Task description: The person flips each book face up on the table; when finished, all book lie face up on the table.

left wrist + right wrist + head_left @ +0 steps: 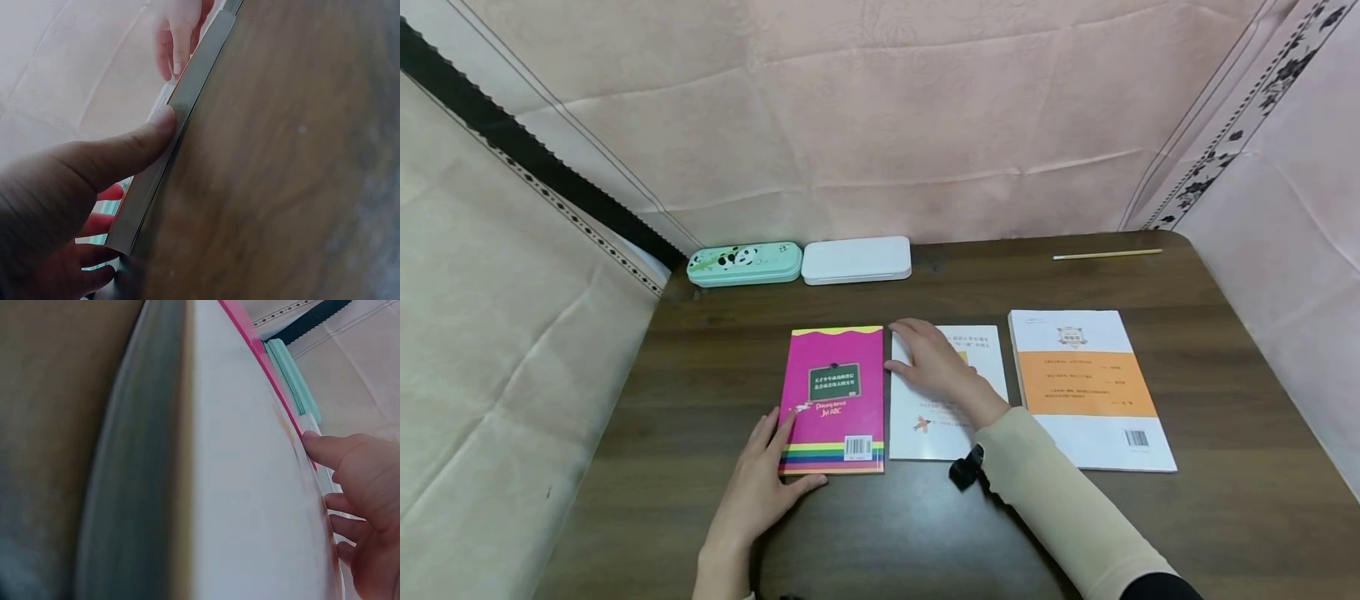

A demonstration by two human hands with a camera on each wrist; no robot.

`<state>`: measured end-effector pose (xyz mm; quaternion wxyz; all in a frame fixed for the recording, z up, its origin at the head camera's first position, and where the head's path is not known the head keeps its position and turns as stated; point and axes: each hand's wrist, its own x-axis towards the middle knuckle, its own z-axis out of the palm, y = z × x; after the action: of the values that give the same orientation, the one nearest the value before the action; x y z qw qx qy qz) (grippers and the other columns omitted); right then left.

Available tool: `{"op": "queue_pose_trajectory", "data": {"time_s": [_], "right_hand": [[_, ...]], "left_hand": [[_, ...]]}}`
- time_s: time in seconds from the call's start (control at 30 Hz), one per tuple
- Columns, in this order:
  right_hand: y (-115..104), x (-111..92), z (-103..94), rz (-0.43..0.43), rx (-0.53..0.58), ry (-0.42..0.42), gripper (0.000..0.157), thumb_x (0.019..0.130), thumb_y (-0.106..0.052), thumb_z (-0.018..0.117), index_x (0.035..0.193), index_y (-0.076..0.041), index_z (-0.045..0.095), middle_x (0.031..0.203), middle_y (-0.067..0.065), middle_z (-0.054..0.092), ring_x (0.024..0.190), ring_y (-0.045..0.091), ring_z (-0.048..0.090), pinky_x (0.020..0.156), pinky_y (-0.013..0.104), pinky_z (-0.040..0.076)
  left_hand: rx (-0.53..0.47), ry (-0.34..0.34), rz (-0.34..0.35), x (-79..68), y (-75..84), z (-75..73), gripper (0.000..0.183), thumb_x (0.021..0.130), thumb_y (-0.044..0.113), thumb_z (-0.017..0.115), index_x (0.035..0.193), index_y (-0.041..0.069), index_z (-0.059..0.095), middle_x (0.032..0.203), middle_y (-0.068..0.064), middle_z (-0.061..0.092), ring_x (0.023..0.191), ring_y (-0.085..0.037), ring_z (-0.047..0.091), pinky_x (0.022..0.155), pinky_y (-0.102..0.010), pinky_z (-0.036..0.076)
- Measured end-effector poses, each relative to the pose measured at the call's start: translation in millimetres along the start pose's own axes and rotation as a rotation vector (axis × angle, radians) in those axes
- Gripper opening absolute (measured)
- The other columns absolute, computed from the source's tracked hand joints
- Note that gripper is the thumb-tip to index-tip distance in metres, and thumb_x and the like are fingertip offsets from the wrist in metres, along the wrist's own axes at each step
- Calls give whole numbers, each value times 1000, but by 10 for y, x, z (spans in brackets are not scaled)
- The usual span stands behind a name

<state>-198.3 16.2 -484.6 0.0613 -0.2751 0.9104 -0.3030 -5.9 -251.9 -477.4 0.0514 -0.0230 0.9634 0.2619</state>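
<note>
The pink book [853, 350], with a green chalkboard picture and a rainbow band, lies flat on the table. My left hand [756, 492] is at its lower left corner, fingers along the left side and thumb by the near edge. In the left wrist view that thumb [140, 144] touches the book's edge. My right hand [936, 362] reaches over a white book [985, 375] beside the pink one and covers part of its cover. Its thumb is right at the pink book's right edge, and its other fingers extend to the white book's upper left corner.
A thicker white book with an orange band [1082, 383] lies at the right. Along the back stand a mint panda pencil case [745, 265] and a white case [857, 260]. One thin pencil-like stick [1107, 254] lies at the back right of the wooden table [715, 433]. Pale cloth hangs around it.
</note>
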Motion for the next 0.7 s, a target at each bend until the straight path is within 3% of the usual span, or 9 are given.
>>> {"op": "queue_pose_trajectory", "data": {"time_s": [0.3, 0.47, 0.6, 0.7], "right_hand": [[-27, 110, 59, -8, -87, -90, 74, 95, -51, 65, 155, -14, 42, 161, 7, 37, 153, 27, 20, 125, 48, 7], [-37, 138, 90, -33, -94, -121, 79, 95, -56, 63, 158, -15, 37, 162, 3, 36, 155, 27, 10, 124, 51, -1], [-61, 149, 97, -8, -30, -104, 77, 95, -53, 64, 158, -18, 37, 161, 0, 38, 155, 23, 10, 124, 47, -3], [-81, 154, 79, 19, 75, -63, 68, 98, -41, 66, 156, -17, 40, 159, 2, 40, 154, 21, 16, 125, 42, 6]], "left_hand": [[-125, 6, -23, 15, 28, 29, 106, 77, 44, 88, 156, 1, 33, 167, -18, 15, 146, -41, 30, 110, -57, 39], [-136, 19, -13, 6, 56, 25, 102, 77, 37, 89, 155, -2, 35, 166, -19, 19, 145, -41, 34, 111, -54, 40], [-134, 24, -8, 5, 70, 17, 99, 78, 36, 89, 154, -1, 37, 165, -19, 20, 144, -40, 35, 110, -53, 41], [-136, 15, -14, 7, 73, 11, 98, 78, 35, 89, 154, -1, 38, 165, -18, 20, 144, -40, 36, 109, -52, 42]]}}
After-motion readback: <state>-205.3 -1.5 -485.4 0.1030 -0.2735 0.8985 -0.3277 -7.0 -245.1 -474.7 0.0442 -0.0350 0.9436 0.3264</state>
